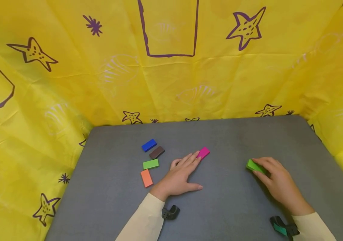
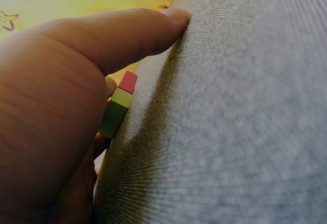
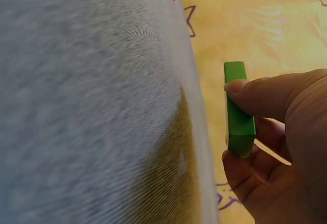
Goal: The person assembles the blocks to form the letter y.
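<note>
My left hand (image 1: pixel 179 177) lies over the grey table with its fingers extended and thumb spread, fingertips touching a pink block (image 1: pixel 203 152). In the left wrist view, a green block (image 2: pixel 116 112) shows close by the fingers, with a pink piece (image 2: pixel 127 82) beyond it; the hand covers part of this area in the head view. My right hand (image 1: pixel 279 182) pinches a bright green block (image 1: pixel 253 166) between thumb and fingers. Seen from the right wrist, this green block (image 3: pixel 238 109) appears raised off the tabletop, its narrow side facing the camera.
Left of my left hand, a blue block (image 1: pixel 149 145), a brown block (image 1: pixel 157 152), another green block (image 1: pixel 151 164) and an orange block (image 1: pixel 147 178) lie in a loose column. Yellow patterned cloth (image 1: pixel 165 87) walls the table (image 1: pixel 225 214) at the back and sides.
</note>
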Demonstrator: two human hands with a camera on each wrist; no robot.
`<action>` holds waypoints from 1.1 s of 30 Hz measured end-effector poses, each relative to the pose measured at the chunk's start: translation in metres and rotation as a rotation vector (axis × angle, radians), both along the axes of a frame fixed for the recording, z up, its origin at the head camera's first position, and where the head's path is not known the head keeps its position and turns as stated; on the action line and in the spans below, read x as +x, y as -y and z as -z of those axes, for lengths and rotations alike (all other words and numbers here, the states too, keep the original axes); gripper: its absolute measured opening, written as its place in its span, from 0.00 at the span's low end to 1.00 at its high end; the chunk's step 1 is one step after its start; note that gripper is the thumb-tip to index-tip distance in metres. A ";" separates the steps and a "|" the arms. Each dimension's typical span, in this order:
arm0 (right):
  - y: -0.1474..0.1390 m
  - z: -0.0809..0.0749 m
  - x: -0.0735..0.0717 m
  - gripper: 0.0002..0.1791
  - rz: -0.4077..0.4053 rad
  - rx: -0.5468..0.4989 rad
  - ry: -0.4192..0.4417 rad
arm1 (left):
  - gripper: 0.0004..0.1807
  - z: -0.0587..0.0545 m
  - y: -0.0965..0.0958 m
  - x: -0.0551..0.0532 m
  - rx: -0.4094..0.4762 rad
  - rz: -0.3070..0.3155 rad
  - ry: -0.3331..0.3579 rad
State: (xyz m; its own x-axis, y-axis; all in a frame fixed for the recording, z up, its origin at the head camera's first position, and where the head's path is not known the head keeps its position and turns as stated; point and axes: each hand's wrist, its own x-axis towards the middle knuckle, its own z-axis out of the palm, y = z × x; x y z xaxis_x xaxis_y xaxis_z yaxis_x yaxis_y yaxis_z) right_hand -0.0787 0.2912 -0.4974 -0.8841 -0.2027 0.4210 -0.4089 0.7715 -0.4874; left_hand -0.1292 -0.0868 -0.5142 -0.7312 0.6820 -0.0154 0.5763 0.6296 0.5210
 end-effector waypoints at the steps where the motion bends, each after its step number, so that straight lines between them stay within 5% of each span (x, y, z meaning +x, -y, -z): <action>1: 0.001 -0.001 -0.001 0.28 -0.006 0.000 -0.003 | 0.56 0.000 0.000 0.000 0.000 0.000 0.000; 21: 0.023 -0.013 -0.034 0.28 -0.096 -0.006 -0.052 | 0.56 0.001 0.000 0.000 -0.011 0.011 -0.014; 33: 0.039 -0.015 -0.058 0.22 -0.138 -0.001 0.031 | 0.56 0.001 0.001 0.000 -0.002 0.012 -0.022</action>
State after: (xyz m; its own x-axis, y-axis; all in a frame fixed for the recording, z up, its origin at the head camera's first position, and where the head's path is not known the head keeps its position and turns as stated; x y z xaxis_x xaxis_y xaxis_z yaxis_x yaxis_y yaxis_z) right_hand -0.1371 0.2524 -0.4819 -0.8604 -0.3230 0.3941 -0.4960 0.7083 -0.5024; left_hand -0.1291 -0.0874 -0.5153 -0.7230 0.6908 -0.0006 0.5953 0.6235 0.5068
